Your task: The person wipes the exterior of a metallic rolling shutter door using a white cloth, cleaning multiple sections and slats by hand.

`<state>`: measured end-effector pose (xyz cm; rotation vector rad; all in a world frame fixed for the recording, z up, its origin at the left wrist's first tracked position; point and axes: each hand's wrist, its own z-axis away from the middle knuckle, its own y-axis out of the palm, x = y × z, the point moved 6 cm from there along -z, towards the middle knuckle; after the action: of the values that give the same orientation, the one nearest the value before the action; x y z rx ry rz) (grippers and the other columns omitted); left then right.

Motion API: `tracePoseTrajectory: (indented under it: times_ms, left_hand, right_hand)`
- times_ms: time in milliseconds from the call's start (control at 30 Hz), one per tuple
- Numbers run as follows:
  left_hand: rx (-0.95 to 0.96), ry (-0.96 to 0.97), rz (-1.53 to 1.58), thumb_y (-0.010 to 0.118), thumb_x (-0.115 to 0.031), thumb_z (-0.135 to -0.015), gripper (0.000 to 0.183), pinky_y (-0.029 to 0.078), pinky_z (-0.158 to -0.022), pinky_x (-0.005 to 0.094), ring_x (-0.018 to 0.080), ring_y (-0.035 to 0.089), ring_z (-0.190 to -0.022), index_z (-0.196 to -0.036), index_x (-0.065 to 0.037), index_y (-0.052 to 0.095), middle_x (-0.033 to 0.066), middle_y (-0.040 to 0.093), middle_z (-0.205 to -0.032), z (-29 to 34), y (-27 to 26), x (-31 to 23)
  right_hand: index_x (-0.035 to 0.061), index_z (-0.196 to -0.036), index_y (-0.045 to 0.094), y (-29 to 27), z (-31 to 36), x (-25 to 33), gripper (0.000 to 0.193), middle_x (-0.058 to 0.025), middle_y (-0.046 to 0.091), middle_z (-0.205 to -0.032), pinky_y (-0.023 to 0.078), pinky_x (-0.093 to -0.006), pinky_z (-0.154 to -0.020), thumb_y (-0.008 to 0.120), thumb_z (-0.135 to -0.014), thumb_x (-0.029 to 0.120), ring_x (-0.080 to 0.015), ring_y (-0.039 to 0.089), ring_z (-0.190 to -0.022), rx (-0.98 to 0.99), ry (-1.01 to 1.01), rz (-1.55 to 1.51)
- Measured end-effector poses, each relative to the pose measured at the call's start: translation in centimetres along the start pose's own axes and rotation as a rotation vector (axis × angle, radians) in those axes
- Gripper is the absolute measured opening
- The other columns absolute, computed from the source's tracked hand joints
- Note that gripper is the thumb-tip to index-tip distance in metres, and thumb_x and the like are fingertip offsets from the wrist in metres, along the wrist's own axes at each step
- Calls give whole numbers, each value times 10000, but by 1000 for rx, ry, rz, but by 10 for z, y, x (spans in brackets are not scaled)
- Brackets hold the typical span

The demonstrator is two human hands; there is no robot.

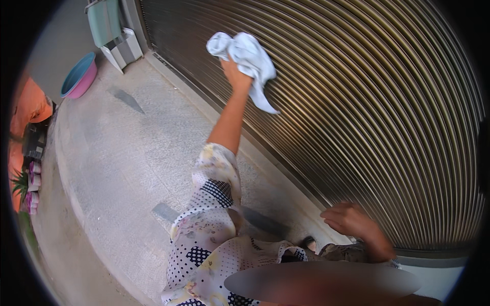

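Now, white cloth [250,53]: bunched at 12 o'clock in the head view, up at the ribbed metal shutter [367,102], with a loose tail hanging at 1 o'clock.
Left hand [237,76]: stretched toward 12 o'clock, partly wrapped in the white cloth; fingers clamped on its folds, judging by the bunching.
Right hand [352,220]: low at 4 o'clock, near the foot of the shutter; fingers close together, loosely bent, with nothing visible in them.
Basin [84,84]: pink outside, blue-green inside, at 10 o'clock, well apart from both hands.
Slip risk: could fall away from the left hand, most likely through a slack hold on so loose a bundle.
Snag risk: might catch by the hanging tail on a rib or rough edge.
Balance risk: could overreach toward 12 o'clock, with the left arm already near full stretch.
Under the cloth: left fingertips mostly hidden, likewise the far face; cannot confirm contact with the shutter.
Past the rim: shutter cut off from 1 to 3 o'clock; pale green object [104,23] cropped between 10 and 11.
Blurred oval [321,283]: spread across 5 o'clock, covering part of the patterned shirt [204,229].
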<state>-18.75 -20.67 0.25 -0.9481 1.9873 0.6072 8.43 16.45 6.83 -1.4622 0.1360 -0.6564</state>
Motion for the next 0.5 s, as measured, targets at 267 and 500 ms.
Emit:
tracePoseTrajectory:
  times_ms: [267, 500]
  left_hand:
    - [269, -622, 286, 523, -446, -834, 594, 410, -914, 412, 294, 527, -1095, -1256, -31, 478, 159, 560, -1163, 10, -36, 248]
    - [1035, 483, 23, 709, -385, -639, 662, 327, -955, 410, 260, 476, -1045, -1136, -26, 458, 126, 506, -1060, 312, 38, 2]
  right_hand:
    - [18, -934, 646, -18, 50, 17, 219, -126, 657, -815, 502, -362, -672, 687, -719, 17, -296, 637, -755, -115, 257, -300]
    - [30, -1080, 599, 6, 50, 6, 333, -135, 657, -911, 507, -365, -697, 686, -762, 70, -285, 642, -792, -49, 218, -538]
